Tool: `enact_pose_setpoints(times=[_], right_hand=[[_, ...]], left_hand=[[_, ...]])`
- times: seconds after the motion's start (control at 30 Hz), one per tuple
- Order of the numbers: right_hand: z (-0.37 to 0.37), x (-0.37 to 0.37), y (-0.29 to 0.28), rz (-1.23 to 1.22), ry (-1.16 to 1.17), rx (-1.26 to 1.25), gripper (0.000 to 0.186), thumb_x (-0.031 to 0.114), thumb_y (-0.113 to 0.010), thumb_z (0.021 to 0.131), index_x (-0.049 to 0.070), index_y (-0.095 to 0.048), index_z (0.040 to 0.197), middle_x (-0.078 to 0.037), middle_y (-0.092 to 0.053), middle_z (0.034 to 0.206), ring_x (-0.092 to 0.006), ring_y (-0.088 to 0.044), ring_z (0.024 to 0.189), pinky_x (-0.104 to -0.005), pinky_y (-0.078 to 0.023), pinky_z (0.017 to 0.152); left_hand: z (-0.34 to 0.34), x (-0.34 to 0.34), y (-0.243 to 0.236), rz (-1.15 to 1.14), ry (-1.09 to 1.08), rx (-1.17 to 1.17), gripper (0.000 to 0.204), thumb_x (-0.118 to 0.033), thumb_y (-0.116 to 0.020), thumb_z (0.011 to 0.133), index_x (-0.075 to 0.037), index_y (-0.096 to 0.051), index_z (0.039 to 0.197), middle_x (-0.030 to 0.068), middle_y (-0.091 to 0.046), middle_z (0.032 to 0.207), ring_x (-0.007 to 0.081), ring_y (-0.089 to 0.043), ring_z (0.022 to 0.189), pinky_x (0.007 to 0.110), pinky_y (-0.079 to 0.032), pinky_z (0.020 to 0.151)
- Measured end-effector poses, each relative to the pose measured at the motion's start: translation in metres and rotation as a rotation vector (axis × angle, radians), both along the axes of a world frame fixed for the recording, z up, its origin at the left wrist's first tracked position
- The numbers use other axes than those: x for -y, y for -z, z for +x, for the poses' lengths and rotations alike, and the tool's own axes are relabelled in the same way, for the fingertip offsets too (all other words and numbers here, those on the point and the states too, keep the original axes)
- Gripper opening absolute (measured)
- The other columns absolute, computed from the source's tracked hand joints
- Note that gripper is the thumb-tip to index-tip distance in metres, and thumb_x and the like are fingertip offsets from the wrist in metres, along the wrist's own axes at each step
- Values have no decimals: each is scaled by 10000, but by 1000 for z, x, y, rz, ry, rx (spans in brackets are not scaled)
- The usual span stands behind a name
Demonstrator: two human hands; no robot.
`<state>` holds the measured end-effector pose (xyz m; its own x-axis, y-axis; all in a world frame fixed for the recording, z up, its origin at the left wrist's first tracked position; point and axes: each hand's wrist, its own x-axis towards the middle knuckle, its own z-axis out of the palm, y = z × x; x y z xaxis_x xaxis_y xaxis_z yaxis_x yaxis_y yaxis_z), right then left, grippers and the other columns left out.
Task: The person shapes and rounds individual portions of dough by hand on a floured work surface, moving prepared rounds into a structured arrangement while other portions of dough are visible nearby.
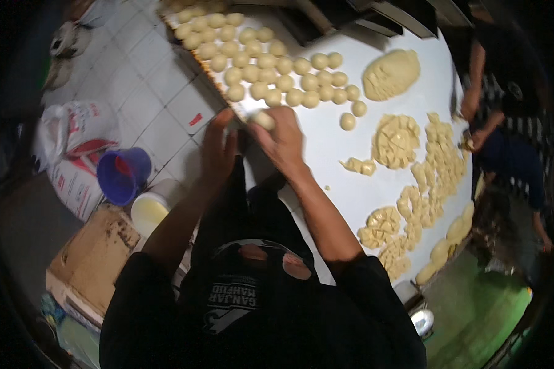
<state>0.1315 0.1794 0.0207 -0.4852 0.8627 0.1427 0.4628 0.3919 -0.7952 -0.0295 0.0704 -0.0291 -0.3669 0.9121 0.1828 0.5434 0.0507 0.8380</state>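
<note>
Two hands work at the white counter's [326, 154] near-left edge. Motion blur hides the finger detail: the right hand [281, 140] curls over one pale, round dough ball [264, 119], while the left hand [218, 146] is half spread beside it. Dozens of similar dough balls [271, 67] lie in rows beyond, too crowded to count.

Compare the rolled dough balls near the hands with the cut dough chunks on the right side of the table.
The dough balls are round and smooth; the dough chunks are blocky and irregular. The balls sit in neat rows, many touching, while the chunks lie heaped in a loose band. The balls are next to the person's right hand and left hand; the chunks lie nearer a co-worker's hand. Both are the same pale yellow dough on the white table.
</note>
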Motion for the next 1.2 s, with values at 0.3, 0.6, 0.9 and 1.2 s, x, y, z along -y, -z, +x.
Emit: enact_pose_setpoints(times=[0.3,0.6,0.9,1.2], right_hand=[[224,-15,-9,108,227,617,300,8,-697,940,82,-713,1231,-135,-724,1244,-336,-708,1116,-398,-591,928],[328,61,27,-310,930,-28,232,214,-719,1028,16,-650,1127,-68,-681,941,-228,-665,818,-363,-541,726],[321,123,71,145,551,333,200,222,-731,955,63,-672,1061,-158,-657,1021,-395,-634,955,-519,-509,831],[317,99,56,-602,189,632,350,393,-841,824,71,-721,893,-130,-691,960,-377,-649,1021,-545,-502,875]], left_hand=[[74,-60,-19,79,483,-319,638,-221,-775,918,-48,-575,1498,170,-560,1556,403,-546,1388,566,-400,1176],[241,-110,29,143,862,-210,254,-50,-599,924,-84,-744,1130,114,-681,1082,335,-630,1041,451,-518,921],[127,-78,17,41,1058,-599,435,-261,-756,930,-40,-640,1285,199,-590,1387,443,-530,1292,573,-410,1095],[143,-78,44,57,1210,-415,151,-229,-726,916,-88,-689,874,118,-647,883,350,-634,855,541,-500,760]])
